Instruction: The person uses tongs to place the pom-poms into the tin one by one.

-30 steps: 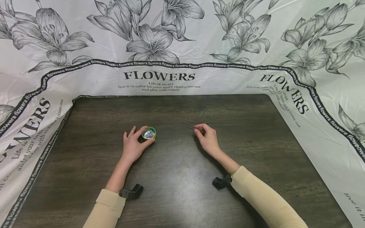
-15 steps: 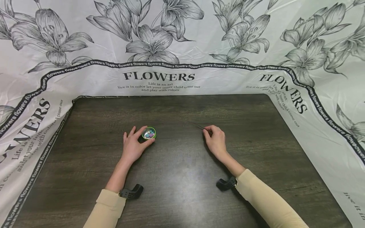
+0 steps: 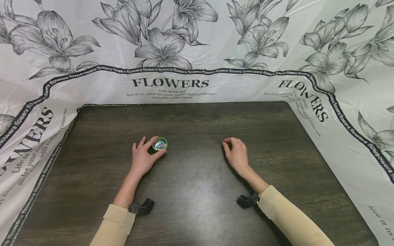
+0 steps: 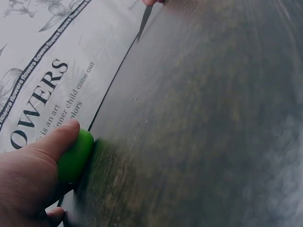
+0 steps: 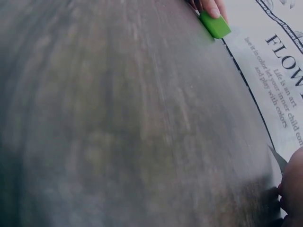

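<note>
My left hand (image 3: 143, 159) grips a small round green container (image 4: 78, 156) on the table, thumb and index finger curved about its sides. Several pastel pieces in blue, purple and white (image 3: 161, 145) lie inside it; they look like beads. To the right, my right hand (image 3: 237, 153) pinches thin metal tweezers (image 3: 218, 138) between thumb and fingers. Their tips point left toward the container, a good way from it. In the left wrist view the tweezers slant down close over the table. The right wrist view catches only the thumb side of that hand at its edge.
A dark wood-grain table (image 3: 191, 184) lies under both hands. White cloth (image 3: 240, 85) with flower drawings and lettering surrounds its back and sides. A tiny speck (image 4: 136, 99) lies on the table between the hands. Each wrist wears a black camera mount (image 3: 142, 206).
My right hand has drawn back to the right and slightly nearer with the tweezers, away from the container. My left hand stays at the container.
</note>
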`<state>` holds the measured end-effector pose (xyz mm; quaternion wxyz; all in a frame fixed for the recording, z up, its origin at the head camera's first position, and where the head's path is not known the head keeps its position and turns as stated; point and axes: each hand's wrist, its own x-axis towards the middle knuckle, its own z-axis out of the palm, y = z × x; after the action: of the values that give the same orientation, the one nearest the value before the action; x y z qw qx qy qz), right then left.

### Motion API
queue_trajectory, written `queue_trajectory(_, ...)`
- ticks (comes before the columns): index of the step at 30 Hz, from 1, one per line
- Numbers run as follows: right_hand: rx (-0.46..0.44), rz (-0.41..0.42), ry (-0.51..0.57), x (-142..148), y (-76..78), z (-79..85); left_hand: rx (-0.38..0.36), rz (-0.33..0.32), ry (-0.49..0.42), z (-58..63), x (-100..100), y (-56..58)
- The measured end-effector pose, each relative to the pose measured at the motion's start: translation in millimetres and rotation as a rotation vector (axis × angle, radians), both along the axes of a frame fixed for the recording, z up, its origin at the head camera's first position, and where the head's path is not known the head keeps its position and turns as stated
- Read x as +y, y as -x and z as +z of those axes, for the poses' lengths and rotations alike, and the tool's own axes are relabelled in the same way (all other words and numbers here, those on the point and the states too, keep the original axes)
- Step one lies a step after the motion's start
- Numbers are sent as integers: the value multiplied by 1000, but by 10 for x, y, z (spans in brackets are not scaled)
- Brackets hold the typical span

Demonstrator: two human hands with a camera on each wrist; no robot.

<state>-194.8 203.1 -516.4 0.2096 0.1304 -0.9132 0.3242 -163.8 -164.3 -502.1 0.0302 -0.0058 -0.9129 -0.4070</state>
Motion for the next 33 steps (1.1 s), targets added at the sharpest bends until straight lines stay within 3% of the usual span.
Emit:
queue_trajectory(16, -44, 6, -39, -47, 16, -7, -6, 4, 16, 0, -52, -4)
queue_trajectory(25, -102, 9, -68, -6, -7, 36, 22, -26, 42, 7, -43, 13)
queue_trajectory(29, -130, 32, -131, -7, -15, 114, 14, -47, 64, 32, -56, 6)
queue_trajectory(33, -154, 72, -281, -40, -37, 225, 20, -70, 122, 90, -56, -14)
